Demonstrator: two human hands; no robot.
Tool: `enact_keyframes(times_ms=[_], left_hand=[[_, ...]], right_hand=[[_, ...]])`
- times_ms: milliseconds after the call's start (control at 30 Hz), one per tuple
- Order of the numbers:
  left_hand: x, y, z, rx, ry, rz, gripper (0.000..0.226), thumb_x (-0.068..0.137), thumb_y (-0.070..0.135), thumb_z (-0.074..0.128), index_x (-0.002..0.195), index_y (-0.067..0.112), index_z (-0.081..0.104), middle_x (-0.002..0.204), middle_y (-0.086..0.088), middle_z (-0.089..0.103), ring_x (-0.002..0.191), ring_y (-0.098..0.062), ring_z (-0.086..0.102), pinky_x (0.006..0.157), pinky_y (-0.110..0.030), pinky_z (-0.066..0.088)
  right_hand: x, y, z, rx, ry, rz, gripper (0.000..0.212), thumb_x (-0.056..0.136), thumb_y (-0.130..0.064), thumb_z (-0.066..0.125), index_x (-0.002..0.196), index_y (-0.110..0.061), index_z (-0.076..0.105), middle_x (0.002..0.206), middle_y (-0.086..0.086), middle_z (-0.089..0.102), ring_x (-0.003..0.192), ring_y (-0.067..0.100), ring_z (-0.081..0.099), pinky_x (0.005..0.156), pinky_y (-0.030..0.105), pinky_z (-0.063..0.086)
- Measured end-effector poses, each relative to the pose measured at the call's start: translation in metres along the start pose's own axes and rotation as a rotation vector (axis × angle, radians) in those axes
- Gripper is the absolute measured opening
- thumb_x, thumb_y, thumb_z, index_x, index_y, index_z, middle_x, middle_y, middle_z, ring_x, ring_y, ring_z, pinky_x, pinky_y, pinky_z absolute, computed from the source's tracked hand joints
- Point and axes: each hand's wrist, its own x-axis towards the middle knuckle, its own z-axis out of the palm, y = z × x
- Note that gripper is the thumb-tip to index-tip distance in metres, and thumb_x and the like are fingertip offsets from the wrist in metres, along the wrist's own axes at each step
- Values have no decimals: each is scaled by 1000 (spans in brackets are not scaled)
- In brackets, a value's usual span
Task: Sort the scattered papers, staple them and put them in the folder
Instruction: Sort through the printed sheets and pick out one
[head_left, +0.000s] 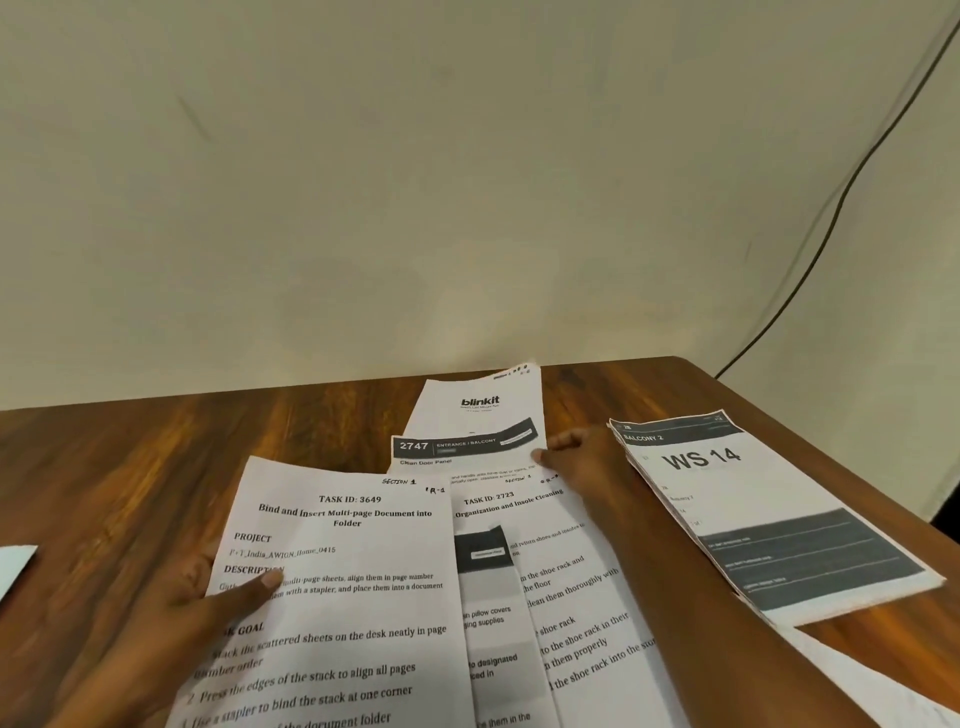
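Note:
Several printed sheets lie overlapping on the wooden table (156, 452). My left hand (208, 597) holds the left edge of the "TASK ID: 3649" sheet (353, 597), thumb on top of the print. Beside it lies the "TASK ID: 2723" sheet (566, 582). My right hand (582, 457) reaches across it and pinches the right edge of the "2747" sheet (457, 449), which overlaps a "blinkit" sheet (480, 402). A small stack topped by the "WS 14" page (753, 519) sits at the right. No stapler or folder is in view.
A white object's corner (15, 566) shows at the left edge. The table's far edge meets a cream wall; its right corner is near the "WS 14" stack. A black cable (831, 218) runs down the wall at right.

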Motion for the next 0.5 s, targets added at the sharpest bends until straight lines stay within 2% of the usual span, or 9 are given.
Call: enact_keyframes(times_ms=[100,200,333,400,433,500], left_hand=[[-2,1,2,-21,-5,-1,39,82,3,72,120,-1,67,104,-37,74,94,-67,68,97,-86,41],[-5,4,4,-1,-3,5,29,88,-2,68,117,-1,68,102,-38,74,92,-67,68,98,-84,42],[-9,6,6,44,-21,14,18,94,-6,64,112,-6,68,95,-38,74,71,-54,74,95,-74,48],[-10,7,7,64,-38,28,18,95,-7,63,112,-7,66,93,-38,74,64,-50,74,79,-69,58],[-10,7,7,73,-43,34,17,95,-8,61,112,-7,66,90,-38,74,59,-48,74,63,-61,63],[-12,8,8,77,-40,43,13,96,-11,59,106,-7,66,81,-35,74,49,-42,71,40,-42,59]], right_hand=[[-3,8,-7,160,-29,-45,10,83,-22,86,84,-14,79,81,4,80,87,28,77,88,43,62],[-4,11,-15,247,-76,-65,11,88,-20,82,82,-11,79,84,11,80,84,27,75,91,48,60],[-4,13,-25,312,-141,-57,12,92,-19,77,83,-13,79,88,8,81,87,24,76,94,47,60],[-4,14,-28,363,-187,-28,10,93,-19,76,87,-11,79,93,8,81,94,28,77,97,47,59],[-3,14,-29,379,-196,-26,9,93,-18,76,88,-11,79,94,9,81,96,30,77,98,47,58],[-3,14,-28,404,-185,-34,6,91,-16,78,86,-12,79,94,9,81,100,31,76,100,46,57]])
